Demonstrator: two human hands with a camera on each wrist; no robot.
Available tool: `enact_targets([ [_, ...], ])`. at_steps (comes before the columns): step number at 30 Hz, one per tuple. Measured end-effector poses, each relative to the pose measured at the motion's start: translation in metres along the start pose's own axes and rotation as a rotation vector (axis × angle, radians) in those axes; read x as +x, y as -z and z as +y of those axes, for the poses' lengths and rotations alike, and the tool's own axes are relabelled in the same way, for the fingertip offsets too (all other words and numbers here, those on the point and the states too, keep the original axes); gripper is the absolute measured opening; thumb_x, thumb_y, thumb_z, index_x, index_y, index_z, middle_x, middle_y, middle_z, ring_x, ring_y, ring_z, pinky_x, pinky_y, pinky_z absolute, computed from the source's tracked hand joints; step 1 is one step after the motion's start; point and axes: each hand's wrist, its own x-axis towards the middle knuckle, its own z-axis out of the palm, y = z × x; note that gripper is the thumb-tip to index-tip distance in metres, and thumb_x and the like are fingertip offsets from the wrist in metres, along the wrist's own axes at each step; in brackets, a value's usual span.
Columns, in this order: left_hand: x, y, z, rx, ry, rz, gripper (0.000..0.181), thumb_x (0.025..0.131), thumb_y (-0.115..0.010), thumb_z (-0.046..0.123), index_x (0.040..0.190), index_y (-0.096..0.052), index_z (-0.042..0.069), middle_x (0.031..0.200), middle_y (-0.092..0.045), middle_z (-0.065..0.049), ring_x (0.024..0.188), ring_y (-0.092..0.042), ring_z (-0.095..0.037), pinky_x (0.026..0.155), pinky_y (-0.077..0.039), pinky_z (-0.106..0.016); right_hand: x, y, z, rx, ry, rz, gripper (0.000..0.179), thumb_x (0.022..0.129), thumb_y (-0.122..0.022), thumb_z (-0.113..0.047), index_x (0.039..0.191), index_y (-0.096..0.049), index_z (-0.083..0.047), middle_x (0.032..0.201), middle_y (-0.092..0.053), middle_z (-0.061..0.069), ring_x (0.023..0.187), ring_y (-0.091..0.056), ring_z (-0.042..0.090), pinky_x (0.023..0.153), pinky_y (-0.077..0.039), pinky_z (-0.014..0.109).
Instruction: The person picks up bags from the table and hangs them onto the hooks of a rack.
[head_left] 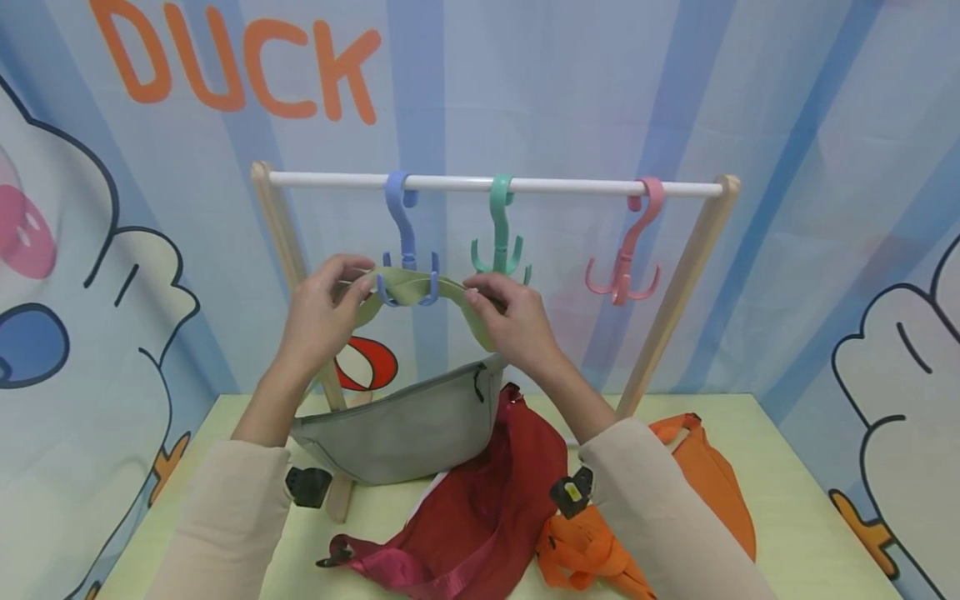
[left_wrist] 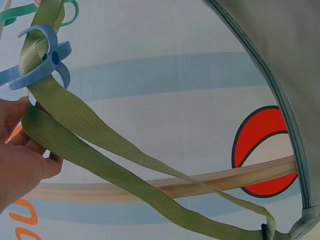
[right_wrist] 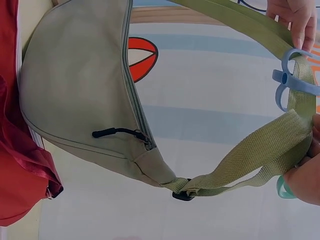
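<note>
A grey-green waist bag (head_left: 412,429) hangs tilted below a blue hook (head_left: 403,221), its zipper side facing up. The bag's olive strap (left_wrist: 95,120) passes through the blue hook's prongs and is twisted there. On the left side of the hook, my left hand (head_left: 321,312) pinches the strap between thumb and fingers. My right hand (head_left: 519,323) pinches it on the right side, close to a green hook (head_left: 500,225). In the right wrist view, the strap runs down to a black buckle (right_wrist: 183,195) at the bag's end.
A white rail (head_left: 570,185) on wooden posts carries the hooks, with a pink hook (head_left: 624,258) toward the right. On the table (head_left: 795,500) lie a red bag (head_left: 480,517), an orange bag (head_left: 716,483) and a bunched orange strap (head_left: 588,546). A printed backdrop stands behind.
</note>
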Motion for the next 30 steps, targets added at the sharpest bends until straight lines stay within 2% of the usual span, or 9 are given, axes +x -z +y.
enact_targets([
  [5,-0.001,0.001,-0.001,-0.004,0.020,-0.009,0.025,0.095,-0.047,0.010,0.118,-0.053,0.003,0.114,-0.057,-0.016,0.100,-0.059,-0.029,0.083,-0.044,-0.042,0.000,-0.002,0.002,0.007,0.010,0.009,0.019,0.092,-0.054,-0.009,0.106,-0.063,0.001,0.095,-0.065,0.013,0.084,-0.061,0.020,0.075,-0.048,0.032],
  [11,-0.004,0.002,-0.002,0.005,0.026,-0.022,0.026,0.096,-0.047,0.013,0.118,-0.053,0.003,0.113,-0.057,-0.015,0.097,-0.058,-0.029,0.080,-0.043,-0.040,-0.001,-0.002,0.003,0.015,-0.007,0.006,0.019,0.091,-0.056,-0.008,0.106,-0.063,0.000,0.093,-0.066,0.013,0.083,-0.061,0.020,0.074,-0.049,0.031],
  [16,-0.008,0.002,-0.004,0.007,0.019,-0.030,0.027,0.096,-0.046,0.017,0.119,-0.053,0.003,0.114,-0.056,-0.016,0.100,-0.055,-0.030,0.083,-0.043,-0.043,-0.003,-0.002,0.004,0.012,-0.019,-0.005,0.021,0.089,-0.058,-0.008,0.109,-0.062,-0.002,0.094,-0.065,0.012,0.084,-0.061,0.020,0.075,-0.049,0.032],
  [24,-0.012,0.001,-0.014,-0.029,-0.014,-0.032,0.028,0.096,-0.047,0.017,0.121,-0.052,0.005,0.118,-0.056,-0.015,0.108,-0.053,-0.029,0.090,-0.041,-0.043,-0.007,-0.001,0.007,-0.007,0.028,-0.011,0.026,0.085,-0.062,-0.004,0.112,-0.061,-0.003,0.087,-0.063,0.011,0.080,-0.059,0.021,0.070,-0.047,0.032],
  [30,-0.016,0.000,-0.019,-0.031,-0.010,-0.050,0.031,0.094,-0.050,0.011,0.125,-0.050,0.007,0.122,-0.055,-0.016,0.110,-0.053,-0.030,0.089,-0.042,-0.044,-0.009,0.000,0.010,0.016,0.044,-0.019,0.030,0.084,-0.062,0.000,0.114,-0.060,-0.004,0.090,-0.064,0.012,0.083,-0.060,0.022,0.069,-0.048,0.032],
])
